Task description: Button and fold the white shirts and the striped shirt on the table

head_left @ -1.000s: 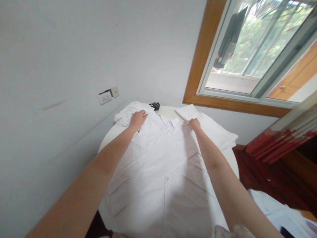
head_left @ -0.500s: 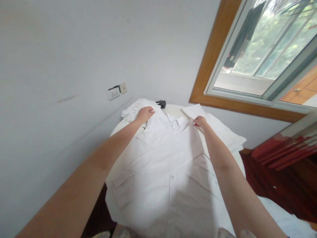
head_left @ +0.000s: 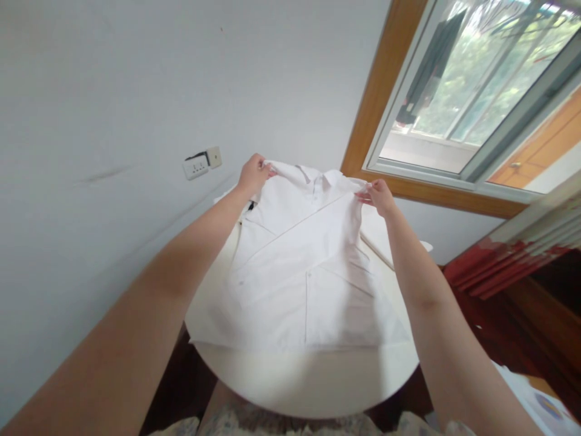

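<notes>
A white collared shirt (head_left: 290,260) spreads over a round white table (head_left: 308,381), its collar end lifted toward the wall and its hem lying on the tabletop. At the left shoulder, my left hand (head_left: 255,175) is closed on the cloth. My right hand (head_left: 377,197) pinches the opposite shoulder, fingers curled around the fabric. Between the two hands the collar (head_left: 327,180) stands up. A button shows on the front near the middle. Behind the shirt on the right, another white folded cloth (head_left: 376,230) is partly covered.
Beyond the table is a pale wall with a socket (head_left: 196,167) at left and a wood-framed window (head_left: 436,97) at right. A red and white curtain (head_left: 494,266) hangs at right. Another white cloth (head_left: 535,393) lies at lower right.
Both hands have risen and moved away from me, lifting the shirt's shoulders. Its hem has slid forward, baring the near part of the table. The striped item at the back is now hidden.
</notes>
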Demonstrator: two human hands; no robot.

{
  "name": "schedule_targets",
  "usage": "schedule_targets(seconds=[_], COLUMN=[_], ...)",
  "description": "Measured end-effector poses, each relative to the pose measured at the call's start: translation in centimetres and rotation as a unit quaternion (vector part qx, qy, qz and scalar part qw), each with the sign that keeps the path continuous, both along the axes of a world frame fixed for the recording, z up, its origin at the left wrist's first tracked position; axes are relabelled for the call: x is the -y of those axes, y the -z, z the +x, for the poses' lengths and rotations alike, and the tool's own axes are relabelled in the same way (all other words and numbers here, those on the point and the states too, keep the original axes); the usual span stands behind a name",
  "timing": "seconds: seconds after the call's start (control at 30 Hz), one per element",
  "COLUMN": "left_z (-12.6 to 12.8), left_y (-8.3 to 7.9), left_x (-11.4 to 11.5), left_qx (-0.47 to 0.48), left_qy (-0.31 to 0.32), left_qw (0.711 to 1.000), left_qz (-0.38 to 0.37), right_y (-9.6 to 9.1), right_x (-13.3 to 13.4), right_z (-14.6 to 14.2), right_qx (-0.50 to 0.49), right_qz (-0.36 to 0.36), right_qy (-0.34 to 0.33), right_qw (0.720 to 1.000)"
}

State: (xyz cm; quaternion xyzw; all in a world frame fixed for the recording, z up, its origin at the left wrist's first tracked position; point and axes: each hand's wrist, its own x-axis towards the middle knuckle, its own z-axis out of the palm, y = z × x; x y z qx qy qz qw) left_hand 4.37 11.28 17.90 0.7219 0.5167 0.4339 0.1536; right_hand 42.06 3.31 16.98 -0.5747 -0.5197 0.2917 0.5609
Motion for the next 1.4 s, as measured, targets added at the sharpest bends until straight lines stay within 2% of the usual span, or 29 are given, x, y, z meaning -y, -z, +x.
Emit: schedule_targets(seconds=[0.07,0.17,0.23,0.3,0.37,0.43,0.6,0.73,0.87,1.03,1.23,1.4], left_z=[-1.5,-5.0,-7.6,-9.9,-11.3,-12.0,-12.0,-12.0,-11.8,-11.0,-9.6,-8.8], left_y=[1.1,5.4,8.9,12.0,14.2,15.3,15.3,14.6,14.1,14.2,13.9,13.6], left_x=[2.3,7.3,11.0,14.1,16.3,17.3,16.6,16.1,16.6,17.1,17.0,17.2], left_qx=[0.05,0.037,-0.01,-0.068,-0.104,-0.127,-0.182,-0.269,-0.316,-0.327,-0.337,-0.357], left_qy=[0.047,0.106,0.123,0.193,0.231,0.244,0.245,0.252,0.238,0.208,0.195,0.176], left_qw=[0.998,0.994,0.992,0.978,0.967,0.961,0.952,0.928,0.916,0.92,0.919,0.915], left_qz=[0.006,0.021,0.008,-0.036,-0.04,-0.025,0.02,0.053,0.066,0.051,0.06,0.064], right_y=[0.6,3.9,7.1,10.3,12.5,13.6,13.1,13.1,13.1,12.6,13.2,11.9], right_x=[2.7,8.2,11.8,14.9,17.0,18.0,17.9,17.4,17.9,18.7,18.9,19.6], right_z=[0.6,1.8,2.7,3.3,3.6,3.5,3.2,3.2,2.8,1.8,1.1,-0.1], right_qx=[-0.009,0.004,0.044,0.095,0.116,0.123,0.188,0.285,0.353,0.442,0.576,0.619], right_qz=[0.048,0.064,0.019,-0.044,-0.076,-0.084,-0.078,-0.059,-0.036,0.024,-0.011,-0.014], right_qy=[-0.066,-0.166,-0.186,-0.212,-0.242,-0.258,-0.242,-0.228,-0.222,-0.22,-0.104,-0.088], right_qw=[0.997,0.984,0.981,0.972,0.96,0.955,0.949,0.929,0.908,0.87,0.811,0.781])
